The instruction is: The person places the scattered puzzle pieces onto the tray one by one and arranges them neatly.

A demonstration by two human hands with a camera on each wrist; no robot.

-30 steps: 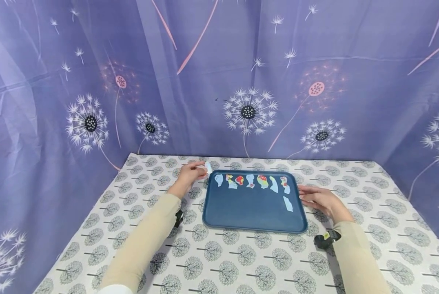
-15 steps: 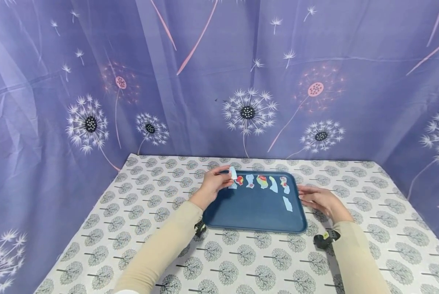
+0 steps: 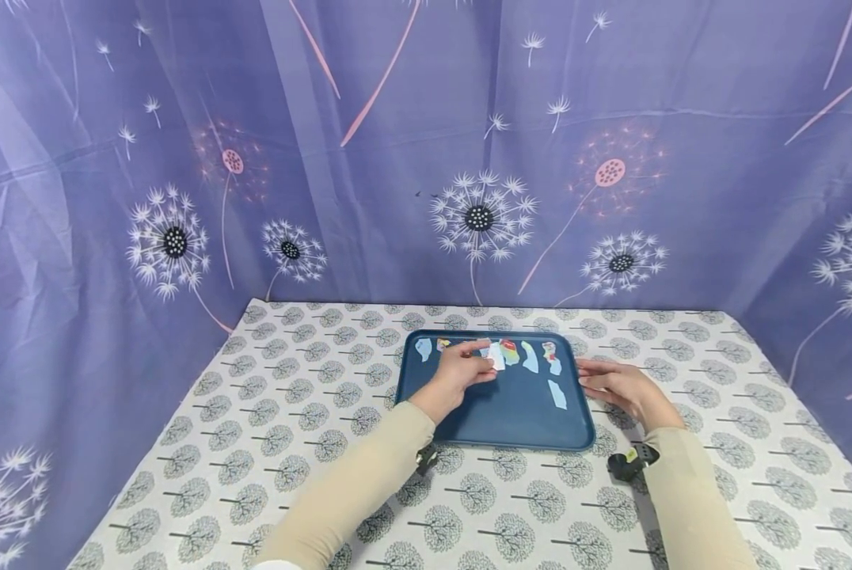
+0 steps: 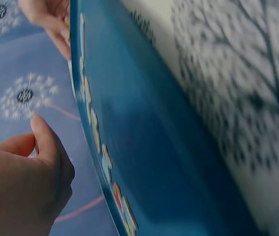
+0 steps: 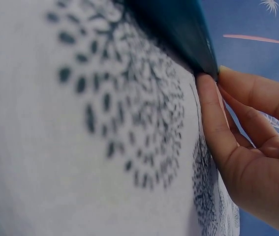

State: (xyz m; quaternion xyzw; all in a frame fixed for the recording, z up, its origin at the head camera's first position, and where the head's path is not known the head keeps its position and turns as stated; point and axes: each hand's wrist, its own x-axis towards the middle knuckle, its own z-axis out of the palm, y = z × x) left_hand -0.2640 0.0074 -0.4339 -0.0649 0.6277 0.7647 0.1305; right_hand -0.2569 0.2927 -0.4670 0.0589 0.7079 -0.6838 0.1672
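Observation:
In the head view my left hand (image 3: pixel 460 370) pinches a small whitish puzzle piece (image 3: pixel 496 357) between thumb and fingertips, above the back half of a dark blue tray (image 3: pixel 497 412). That hand (image 4: pixel 26 182) hides most of the piece in the left wrist view. My right hand (image 3: pixel 621 388) stays at the tray's right side; its thumb and fingertips (image 5: pixel 207 81) grip the rim. Along the back of the tray lie several flat, irregular pieces, among them a red-and-yellow piece (image 3: pixel 509 351) and a curved pale piece (image 3: pixel 530 357). Some are partly covered by my left hand.
A pale piece (image 3: pixel 557 394) lies apart from the row, near the tray's right side. The table wears a white cloth (image 3: pixel 369 427) with grey tree prints. Behind it hangs a purple dandelion-patterned curtain (image 3: pixel 369 198).
My left hand has carried the puzzle piece from beyond the tray's back left corner rightward over the row of pieces. The right hand and the tray have stayed in place.

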